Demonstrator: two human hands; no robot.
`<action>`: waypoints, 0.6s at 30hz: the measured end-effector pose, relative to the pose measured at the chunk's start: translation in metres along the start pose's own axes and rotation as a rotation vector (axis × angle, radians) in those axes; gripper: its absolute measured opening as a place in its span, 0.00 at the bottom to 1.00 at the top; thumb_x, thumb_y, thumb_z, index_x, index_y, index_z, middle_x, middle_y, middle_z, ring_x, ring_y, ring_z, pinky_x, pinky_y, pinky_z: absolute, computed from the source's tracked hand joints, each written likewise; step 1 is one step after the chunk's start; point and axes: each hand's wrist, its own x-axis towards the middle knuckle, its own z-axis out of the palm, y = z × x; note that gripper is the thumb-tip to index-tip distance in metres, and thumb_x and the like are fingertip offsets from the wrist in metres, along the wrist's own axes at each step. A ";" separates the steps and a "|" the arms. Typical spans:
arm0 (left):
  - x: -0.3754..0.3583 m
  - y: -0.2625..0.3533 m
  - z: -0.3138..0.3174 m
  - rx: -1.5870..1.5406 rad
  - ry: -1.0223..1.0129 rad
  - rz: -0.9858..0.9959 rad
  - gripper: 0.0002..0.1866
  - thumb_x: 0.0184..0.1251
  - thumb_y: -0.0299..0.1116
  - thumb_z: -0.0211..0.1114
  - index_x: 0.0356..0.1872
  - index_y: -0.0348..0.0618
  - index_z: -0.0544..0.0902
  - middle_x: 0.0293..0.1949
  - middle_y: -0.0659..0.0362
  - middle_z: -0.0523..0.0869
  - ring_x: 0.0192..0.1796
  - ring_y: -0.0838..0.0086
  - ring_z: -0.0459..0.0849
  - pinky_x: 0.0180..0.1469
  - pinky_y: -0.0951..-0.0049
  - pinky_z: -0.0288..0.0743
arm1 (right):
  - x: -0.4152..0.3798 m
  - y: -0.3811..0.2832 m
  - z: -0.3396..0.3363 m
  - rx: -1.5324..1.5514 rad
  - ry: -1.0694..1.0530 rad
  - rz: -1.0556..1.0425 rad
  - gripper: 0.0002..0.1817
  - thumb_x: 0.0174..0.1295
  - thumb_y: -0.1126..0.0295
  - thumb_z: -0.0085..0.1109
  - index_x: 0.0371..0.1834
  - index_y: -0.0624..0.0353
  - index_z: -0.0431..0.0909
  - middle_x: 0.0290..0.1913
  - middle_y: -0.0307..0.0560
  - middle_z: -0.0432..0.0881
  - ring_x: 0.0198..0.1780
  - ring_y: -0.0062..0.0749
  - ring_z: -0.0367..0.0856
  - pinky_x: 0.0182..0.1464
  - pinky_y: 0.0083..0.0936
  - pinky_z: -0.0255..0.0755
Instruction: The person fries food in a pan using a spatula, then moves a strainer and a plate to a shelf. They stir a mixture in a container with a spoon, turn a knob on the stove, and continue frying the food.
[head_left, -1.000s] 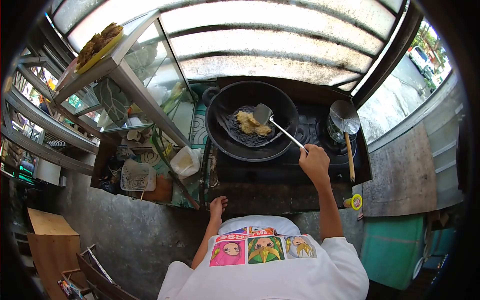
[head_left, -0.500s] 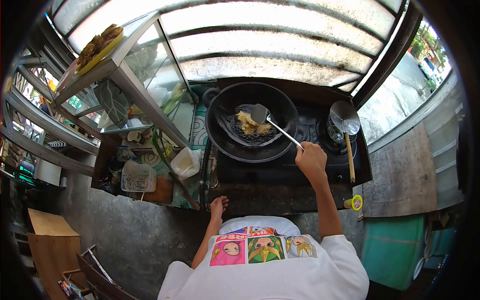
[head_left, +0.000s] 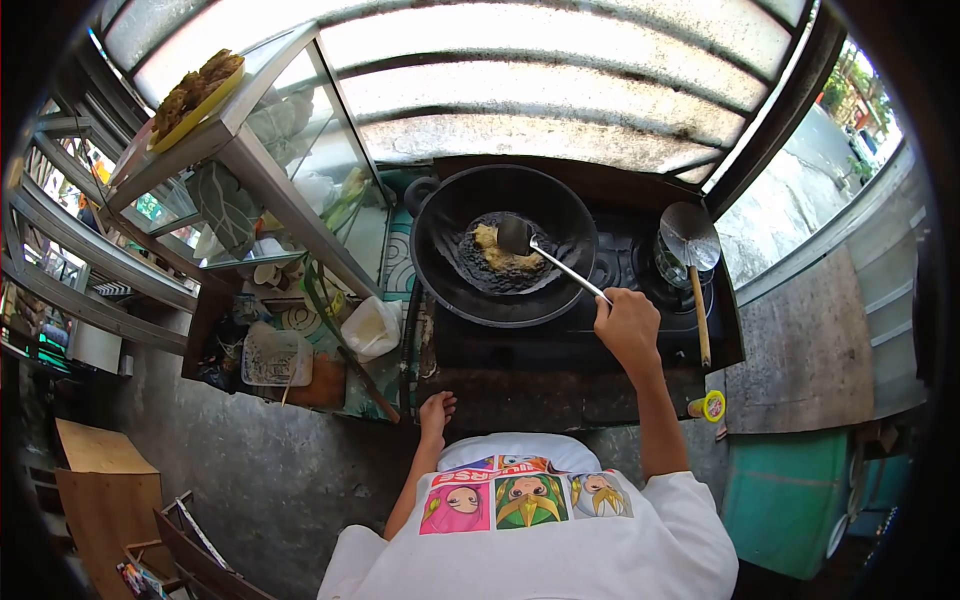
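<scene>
My right hand (head_left: 628,325) is wrapped round the handle of a metal spatula (head_left: 572,272). The dark blade of the spatula is over golden frying food (head_left: 507,257), touching or nearly touching it. That food lies in bubbling oil at the bottom of a large black wok (head_left: 440,270) on the stove. My left hand (head_left: 437,412) is by the front edge of the stove counter (head_left: 520,400), its fingers loosely bent and holding nothing.
On the stove's right lies a skimmer (head_left: 690,240) with a wooden handle. To the left stand a glass display case (head_left: 285,180), a clear plastic tub (head_left: 277,358) and a white bag (head_left: 372,327). A yellow plate (head_left: 205,108) of fried food sits on the case. A yellow-lidded container (head_left: 712,405) is at the front right.
The spatula blade has tilted and shifted slightly left and down over the food. My right hand has moved a little right and down. My left hand stays put.
</scene>
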 end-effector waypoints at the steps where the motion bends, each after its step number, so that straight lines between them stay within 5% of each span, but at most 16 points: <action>1: -0.001 0.002 0.001 0.001 0.001 0.004 0.12 0.65 0.43 0.53 0.39 0.51 0.80 0.35 0.66 0.84 0.33 0.83 0.78 0.37 0.79 0.67 | 0.000 -0.001 0.001 -0.013 0.013 0.001 0.11 0.53 0.65 0.54 0.24 0.60 0.80 0.23 0.53 0.80 0.29 0.49 0.80 0.34 0.37 0.74; 18: 0.000 0.000 -0.002 -0.018 0.026 -0.008 0.12 0.65 0.42 0.53 0.37 0.49 0.81 0.33 0.66 0.84 0.29 0.84 0.77 0.33 0.81 0.66 | 0.010 -0.010 0.009 -0.168 0.097 -0.055 0.10 0.56 0.66 0.53 0.25 0.60 0.78 0.24 0.50 0.80 0.28 0.45 0.81 0.31 0.36 0.74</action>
